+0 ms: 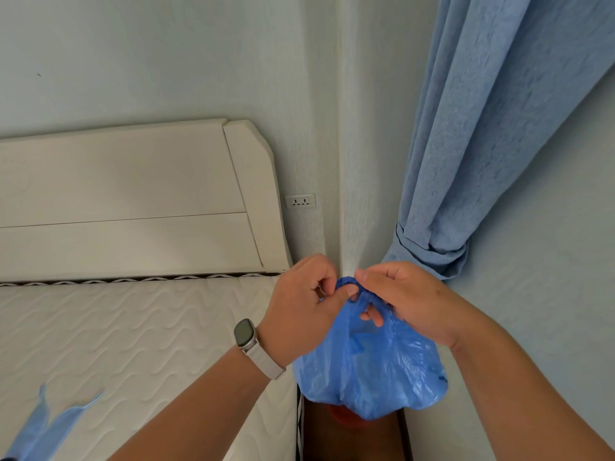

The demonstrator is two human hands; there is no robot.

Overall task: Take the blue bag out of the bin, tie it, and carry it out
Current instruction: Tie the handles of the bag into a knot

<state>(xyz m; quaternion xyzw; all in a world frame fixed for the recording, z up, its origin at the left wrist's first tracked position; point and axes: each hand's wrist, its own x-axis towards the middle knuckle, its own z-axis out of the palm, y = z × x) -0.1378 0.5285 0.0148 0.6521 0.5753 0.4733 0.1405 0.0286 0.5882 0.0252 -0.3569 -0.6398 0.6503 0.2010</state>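
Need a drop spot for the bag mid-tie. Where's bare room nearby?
Free: the mattress, bare from the headboard down to the blue strips at lower left. Crowded: the gap under the blue bag, between mattress edge and wall, partly filled by something red.

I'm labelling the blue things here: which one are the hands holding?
The blue plastic bag, gripped at its top by left hand and right hand. The blue curtain hangs untouched behind.

I face a pale wall corner. A white headboard and bare mattress sit left. A blue curtain hangs right, tied back.
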